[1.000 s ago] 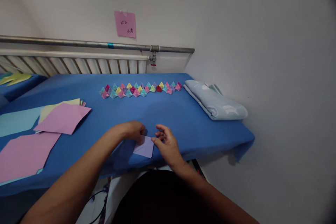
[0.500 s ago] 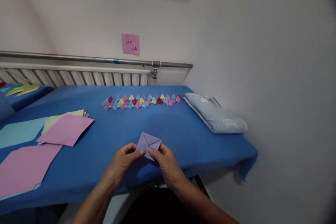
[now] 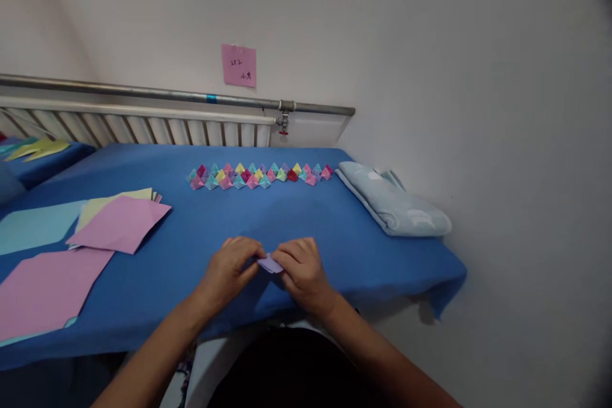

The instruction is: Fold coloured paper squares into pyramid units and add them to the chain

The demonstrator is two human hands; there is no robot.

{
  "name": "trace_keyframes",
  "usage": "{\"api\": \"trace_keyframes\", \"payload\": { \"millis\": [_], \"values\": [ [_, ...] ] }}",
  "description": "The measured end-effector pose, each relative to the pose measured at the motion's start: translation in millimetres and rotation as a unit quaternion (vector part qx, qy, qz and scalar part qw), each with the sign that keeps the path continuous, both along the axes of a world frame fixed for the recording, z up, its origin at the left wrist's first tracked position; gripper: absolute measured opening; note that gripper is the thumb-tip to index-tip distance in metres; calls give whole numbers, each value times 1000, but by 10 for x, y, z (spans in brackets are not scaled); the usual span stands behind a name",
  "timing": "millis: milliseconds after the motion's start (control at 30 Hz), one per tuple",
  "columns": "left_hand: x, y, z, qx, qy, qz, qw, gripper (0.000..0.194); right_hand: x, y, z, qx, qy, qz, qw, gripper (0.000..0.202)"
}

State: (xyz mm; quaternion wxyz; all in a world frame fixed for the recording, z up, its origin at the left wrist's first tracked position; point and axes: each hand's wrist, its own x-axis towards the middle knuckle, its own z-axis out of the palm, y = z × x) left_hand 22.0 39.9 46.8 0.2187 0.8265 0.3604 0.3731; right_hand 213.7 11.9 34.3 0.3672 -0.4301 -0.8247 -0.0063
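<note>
Lavender folded paper [image 3: 270, 264], small, flattened, lower centre of frame, pinched by left hand [image 3: 233, 269] and right hand [image 3: 305, 273]. Blue cloth [image 3: 191, 236] beneath; pointed paper pieces [image 3: 252, 181] mid-frame, folded blanket [image 3: 394, 204] right, pink sheet [image 3: 52, 290] lower left.

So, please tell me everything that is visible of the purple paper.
The purple paper is small, pale and folded, with what look like layers along its near edge. The left hand and right hand hold it from either side, hiding its ends. It is near the blue cloth's front edge; whether it touches the cloth is unclear.
</note>
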Motion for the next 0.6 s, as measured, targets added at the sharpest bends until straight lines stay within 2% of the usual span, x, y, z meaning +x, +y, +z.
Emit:
{"api": "trace_keyframes", "payload": {
  "millis": [67,167,300,500,600],
  "values": [
    [12,-35,-106,116,66,11,991,18,45,25,-15,18,-70,4,997,20],
    [40,-181,-291,195,132,38,971,22,78,-7,-65,-8,-111,16,994,22],
    [40,-388,-421,184,181,40,965,22,94,-143,-152,-51,-112,52,991,21],
    [-25,-465,-418,125,175,25,976,24,152,-314,-187,-95,-125,61,986,33],
    [-36,-452,-416,127,170,24,977,23,174,-350,-190,-103,-95,48,989,29]
  ]
}}
